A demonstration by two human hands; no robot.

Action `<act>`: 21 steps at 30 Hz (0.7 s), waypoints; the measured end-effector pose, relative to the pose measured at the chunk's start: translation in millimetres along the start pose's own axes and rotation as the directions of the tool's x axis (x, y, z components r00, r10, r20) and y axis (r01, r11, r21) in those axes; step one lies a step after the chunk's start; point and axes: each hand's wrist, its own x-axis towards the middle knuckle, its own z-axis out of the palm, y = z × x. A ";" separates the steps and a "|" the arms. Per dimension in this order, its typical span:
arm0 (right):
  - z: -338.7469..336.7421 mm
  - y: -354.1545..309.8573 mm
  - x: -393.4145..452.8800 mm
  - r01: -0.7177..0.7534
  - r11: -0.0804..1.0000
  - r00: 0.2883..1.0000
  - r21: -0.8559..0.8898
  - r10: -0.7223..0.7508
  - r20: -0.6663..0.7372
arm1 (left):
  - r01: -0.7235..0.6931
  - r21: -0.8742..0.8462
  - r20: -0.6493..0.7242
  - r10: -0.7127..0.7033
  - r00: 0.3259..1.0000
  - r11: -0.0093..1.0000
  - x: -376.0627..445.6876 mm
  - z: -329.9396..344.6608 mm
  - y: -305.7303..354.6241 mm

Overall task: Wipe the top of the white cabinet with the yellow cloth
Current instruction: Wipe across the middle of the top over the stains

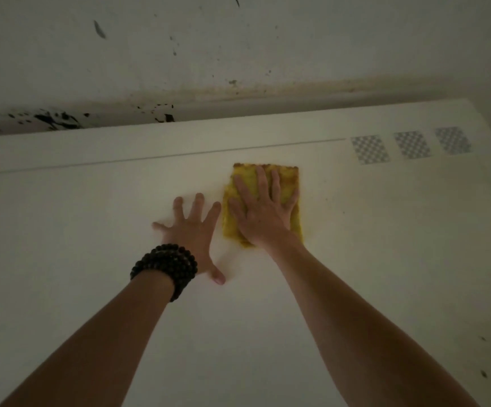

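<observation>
The folded yellow cloth lies flat on the white cabinet top, a little right of the middle. My right hand presses down on the cloth with fingers spread, covering most of it. Just left of the cloth, my left hand rests flat on the bare cabinet top, fingers apart and holding nothing. A dark bead bracelet wraps my left wrist.
A stained, speckled wall rises behind the cabinet's back edge. Three grey checkered vent patches sit near the back right of the top. A groove line runs along the back. The cabinet's right edge drops off at the far right.
</observation>
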 end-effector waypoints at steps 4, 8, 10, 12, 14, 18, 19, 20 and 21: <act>2.5 0.7 -25.1 -0.005 1.000 1.000 0.009 0.005 0.014 | 0.010 -0.006 0.032 -0.010 0.999 1.000 -1.8 -4.7 1.7; 26.3 3.5 -108.3 -0.033 0.999 0.998 0.001 0.033 0.055 | 0.008 0.030 0.039 -0.010 0.999 1.000 -2.8 -7.2 3.2; 30.7 6.2 -116.8 -0.043 0.998 0.995 -0.047 0.046 0.084 | 0.007 0.041 0.039 -0.008 0.999 0.999 -3.7 -8.5 4.0; 24.2 6.7 -97.0 -0.038 0.998 0.996 -0.045 0.041 0.078 | 0.007 0.043 0.043 -0.009 0.999 0.999 -4.7 -9.8 4.4; 12.4 4.4 -63.6 -0.028 1.000 0.999 -0.005 0.029 0.046 | 0.004 0.041 0.051 -0.006 0.999 0.999 -3.6 -10.2 5.0; 1.0 -1.1 -17.6 -0.037 0.999 0.998 0.030 0.036 0.044 | 0.022 0.054 0.071 -0.026 0.997 0.998 -1.9 -12.7 5.6; 1.6 -0.1 -21.0 -0.032 0.999 0.998 0.035 0.030 0.047 | 0.023 0.050 0.071 -0.026 0.997 0.999 -2.0 -12.9 6.5; 3.8 1.1 -31.4 -0.026 0.999 0.998 0.042 0.023 0.052 | 0.022 0.043 0.067 -0.025 0.997 0.999 -2.3 -12.1 6.2; 7.5 2.7 -46.4 -0.023 0.999 0.998 0.047 0.021 0.054 | 0.019 0.038 0.060 -0.022 0.998 0.999 -2.4 -11.3 5.8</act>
